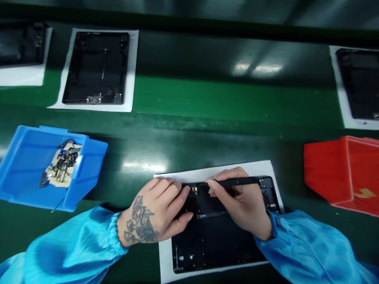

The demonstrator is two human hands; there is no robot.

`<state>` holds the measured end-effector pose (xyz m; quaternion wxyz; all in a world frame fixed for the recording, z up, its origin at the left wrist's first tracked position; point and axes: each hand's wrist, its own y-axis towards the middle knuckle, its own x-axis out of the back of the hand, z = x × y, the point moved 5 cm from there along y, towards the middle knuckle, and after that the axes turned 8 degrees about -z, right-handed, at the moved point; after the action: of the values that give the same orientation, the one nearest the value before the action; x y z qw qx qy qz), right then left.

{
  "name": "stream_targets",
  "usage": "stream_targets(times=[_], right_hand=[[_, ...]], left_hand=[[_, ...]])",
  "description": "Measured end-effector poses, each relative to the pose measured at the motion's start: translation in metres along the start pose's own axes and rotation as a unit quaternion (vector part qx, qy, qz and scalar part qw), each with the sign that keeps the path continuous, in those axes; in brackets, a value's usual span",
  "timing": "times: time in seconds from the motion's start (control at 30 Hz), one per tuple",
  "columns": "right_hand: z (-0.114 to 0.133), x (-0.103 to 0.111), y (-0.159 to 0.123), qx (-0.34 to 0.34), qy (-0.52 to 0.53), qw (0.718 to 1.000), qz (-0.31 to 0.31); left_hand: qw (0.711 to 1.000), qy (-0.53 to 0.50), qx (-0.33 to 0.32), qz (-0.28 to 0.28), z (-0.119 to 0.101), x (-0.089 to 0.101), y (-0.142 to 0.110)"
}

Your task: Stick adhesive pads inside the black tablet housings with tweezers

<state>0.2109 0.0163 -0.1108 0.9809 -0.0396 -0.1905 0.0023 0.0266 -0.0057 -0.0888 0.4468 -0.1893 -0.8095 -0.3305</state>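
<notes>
A black tablet back shell [216, 240] lies on a white sheet [166, 256] in front of me on the green bench. My left hand [154, 211] rests on the shell's left edge, fingers curled against its top left corner. My right hand [237, 205] pinches a thin black strip [239, 182] that lies along the shell's top edge, with its fingertips near a small part at the corner.
A blue bin [20, 169] at left holds several small dark parts. A red bin [343, 173] stands at right. More black shells on white sheets lie on the green belt behind: one [97, 67] at upper left, another [359, 83] at upper right, one [20, 43] at far left.
</notes>
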Motion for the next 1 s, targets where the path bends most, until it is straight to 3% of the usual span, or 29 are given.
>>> stream_targets(times=[0.4,0.67,0.87,1.0], right_hand=[[0.008,0.0,0.001,0.066,-0.008,0.998,0.0],[0.006,0.01,0.005,0.083,0.069,0.993,-0.044],[0.006,0.006,0.007,0.072,0.081,0.994,-0.017],[0.01,0.0,0.006,0.085,0.103,0.99,0.034]], left_hand=[[0.999,-0.009,0.016,0.048,0.003,-0.004,0.004],[0.997,0.0,0.027,0.079,0.002,-0.011,0.004],[0.995,-0.036,0.022,0.089,0.004,-0.008,0.003],[0.993,-0.071,0.034,0.086,0.006,-0.005,0.001]])
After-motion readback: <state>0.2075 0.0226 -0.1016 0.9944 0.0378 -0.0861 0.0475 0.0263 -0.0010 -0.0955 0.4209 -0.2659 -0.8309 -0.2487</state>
